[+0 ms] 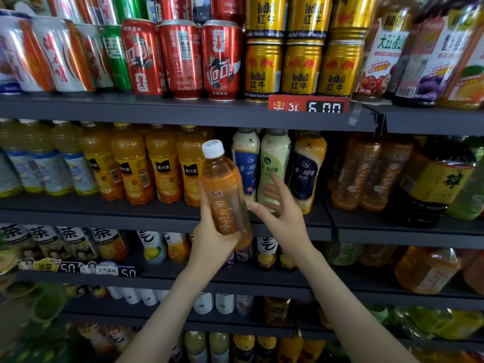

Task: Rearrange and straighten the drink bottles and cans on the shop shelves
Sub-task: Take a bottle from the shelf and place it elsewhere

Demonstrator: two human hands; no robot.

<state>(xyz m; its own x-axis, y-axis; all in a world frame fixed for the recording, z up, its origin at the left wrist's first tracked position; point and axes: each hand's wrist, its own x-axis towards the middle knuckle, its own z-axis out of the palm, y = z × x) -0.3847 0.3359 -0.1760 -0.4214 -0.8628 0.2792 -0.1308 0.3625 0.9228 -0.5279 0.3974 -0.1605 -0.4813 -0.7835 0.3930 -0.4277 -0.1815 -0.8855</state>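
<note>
Left hand (209,239) grips a tea bottle (225,189) low on its body. Right hand (281,216) hovers just beside it, fingers spread wide, holding nothing. I see the bottle held in front of the middle shelf (78,205), long axis near upright, white cap tipped up and left. Matching tea bottles (366,174) stand further right on that shelf, so I judge the right hand nearer them. Cans (183,58) line the shelf above.
</note>
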